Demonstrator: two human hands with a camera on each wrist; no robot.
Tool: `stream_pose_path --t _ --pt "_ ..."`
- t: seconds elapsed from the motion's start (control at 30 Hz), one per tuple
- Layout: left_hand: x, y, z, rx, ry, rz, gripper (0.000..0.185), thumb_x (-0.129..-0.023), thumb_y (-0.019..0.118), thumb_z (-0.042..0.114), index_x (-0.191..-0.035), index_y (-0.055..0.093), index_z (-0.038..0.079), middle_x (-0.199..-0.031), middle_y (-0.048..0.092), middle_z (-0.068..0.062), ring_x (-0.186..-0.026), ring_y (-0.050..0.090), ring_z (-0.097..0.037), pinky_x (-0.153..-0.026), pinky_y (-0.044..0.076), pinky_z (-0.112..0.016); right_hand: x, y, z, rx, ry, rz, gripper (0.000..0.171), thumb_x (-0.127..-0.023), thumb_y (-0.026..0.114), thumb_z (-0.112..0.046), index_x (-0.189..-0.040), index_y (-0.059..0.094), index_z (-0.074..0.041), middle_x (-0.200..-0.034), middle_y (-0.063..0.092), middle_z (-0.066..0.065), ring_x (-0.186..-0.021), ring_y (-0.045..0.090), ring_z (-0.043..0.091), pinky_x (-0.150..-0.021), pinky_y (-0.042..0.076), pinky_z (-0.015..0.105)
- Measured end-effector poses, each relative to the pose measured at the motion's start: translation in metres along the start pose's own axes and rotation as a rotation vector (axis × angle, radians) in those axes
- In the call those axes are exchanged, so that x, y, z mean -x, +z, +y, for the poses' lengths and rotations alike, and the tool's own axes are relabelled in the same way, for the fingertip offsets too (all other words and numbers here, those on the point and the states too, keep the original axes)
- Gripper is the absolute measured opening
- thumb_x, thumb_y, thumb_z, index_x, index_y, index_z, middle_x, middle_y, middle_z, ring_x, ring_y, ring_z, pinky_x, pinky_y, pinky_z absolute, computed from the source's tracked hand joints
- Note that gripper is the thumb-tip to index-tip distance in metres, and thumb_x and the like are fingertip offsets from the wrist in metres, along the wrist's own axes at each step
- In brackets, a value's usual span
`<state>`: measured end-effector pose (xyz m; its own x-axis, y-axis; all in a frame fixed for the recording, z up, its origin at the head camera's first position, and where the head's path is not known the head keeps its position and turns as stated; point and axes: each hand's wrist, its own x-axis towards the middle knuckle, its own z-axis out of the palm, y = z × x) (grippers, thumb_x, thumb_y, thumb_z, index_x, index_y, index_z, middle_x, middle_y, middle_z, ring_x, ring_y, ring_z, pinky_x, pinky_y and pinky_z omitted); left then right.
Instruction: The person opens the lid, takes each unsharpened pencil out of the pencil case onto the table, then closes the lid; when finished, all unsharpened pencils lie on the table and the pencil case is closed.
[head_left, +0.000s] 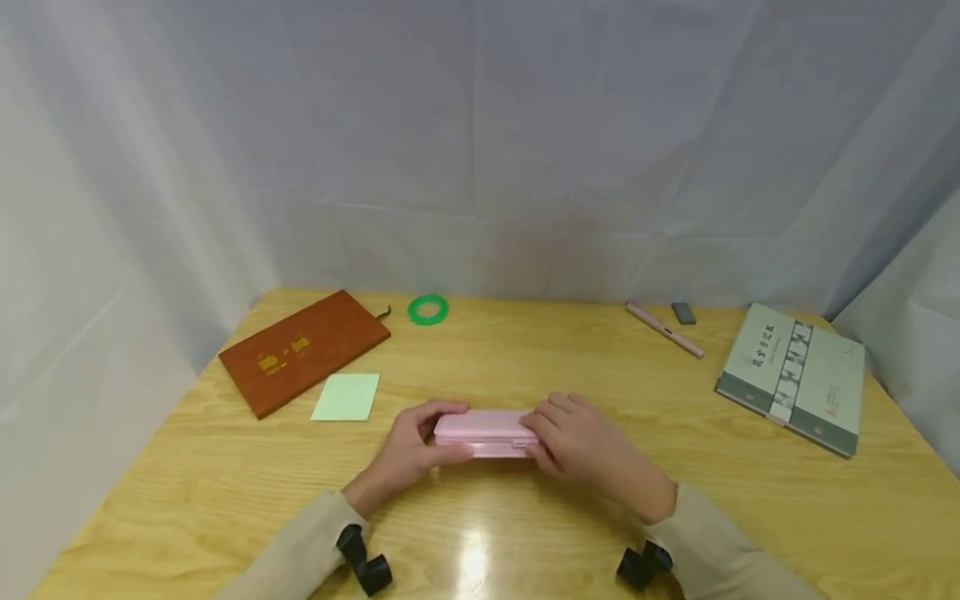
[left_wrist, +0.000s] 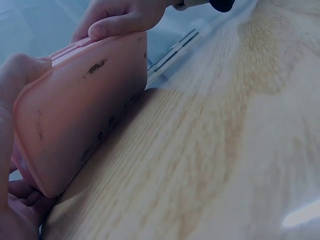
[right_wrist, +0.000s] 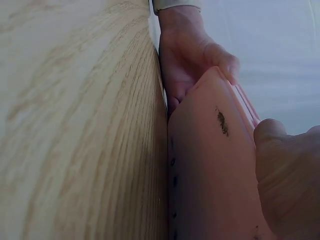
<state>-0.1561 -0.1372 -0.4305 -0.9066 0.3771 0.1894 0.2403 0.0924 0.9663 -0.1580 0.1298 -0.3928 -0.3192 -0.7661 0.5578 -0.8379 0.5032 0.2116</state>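
The case (head_left: 487,424) is pink, marked with dark smudges (left_wrist: 96,67); the sleeves (head_left: 300,543) are beige, the bench (head_left: 525,350) yellow-tan with a streaky wood grain. The notebook (head_left: 306,353) is rust brown with gold print, the note (head_left: 346,397) pale mint, the ring (head_left: 415,309) green, the pen (head_left: 664,330) dusty pink, the block (head_left: 683,313) dark grey. The book (head_left: 823,375) is pale grey-green with a darker band (head_left: 823,432) and a black-and-white patterned strip (head_left: 792,371); the curtain (head_left: 450,125) is greyish white.

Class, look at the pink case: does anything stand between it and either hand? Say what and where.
Nothing visible does. The left hand grips one end of the pink case, and the right hand holds the other, both touching it directly.
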Motion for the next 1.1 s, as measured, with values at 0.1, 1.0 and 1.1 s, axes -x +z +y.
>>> stream_pose_path --t 0.1,1.0,1.1 --pt "0.002 -0.001 0.000 -0.006 -0.007 -0.020 0.052 -0.075 0.081 0.010 -0.121 0.061 -0.003 -0.127 0.057 -0.025 -0.106 0.057 -0.018 -0.088 0.047 -0.020 0.002 -0.002 0.001 -0.062 0.004 -0.007 0.054 -0.103 0.028 -0.040 -0.100 0.068 -0.004 -0.089 0.066 0.005 -0.081 0.059 0.020 -0.073 0.052 0.036" --pt "0.004 -0.010 0.000 -0.212 0.020 -0.131 0.113 -0.055 0.095 0.021 -0.146 0.028 0.013 -0.133 0.053 -0.003 -0.123 0.051 -0.019 -0.107 0.037 -0.025 -0.017 -0.012 0.035 -0.210 0.174 -0.014 0.034 -0.099 0.052 -0.037 -0.089 0.071 -0.010 -0.080 0.069 -0.001 -0.066 0.060 0.011 -0.063 0.052 0.029" --pt "0.005 -0.011 0.001 -0.345 0.029 -0.137 0.128 -0.049 0.097 0.033 -0.150 0.020 0.016 -0.135 0.049 -0.002 -0.123 0.049 -0.017 -0.108 0.038 -0.032 -0.023 -0.011 0.045 -0.267 0.281 -0.068 0.017 -0.092 0.065 -0.027 -0.089 0.071 -0.012 -0.079 0.069 -0.002 -0.064 0.058 0.008 -0.061 0.050 0.027"
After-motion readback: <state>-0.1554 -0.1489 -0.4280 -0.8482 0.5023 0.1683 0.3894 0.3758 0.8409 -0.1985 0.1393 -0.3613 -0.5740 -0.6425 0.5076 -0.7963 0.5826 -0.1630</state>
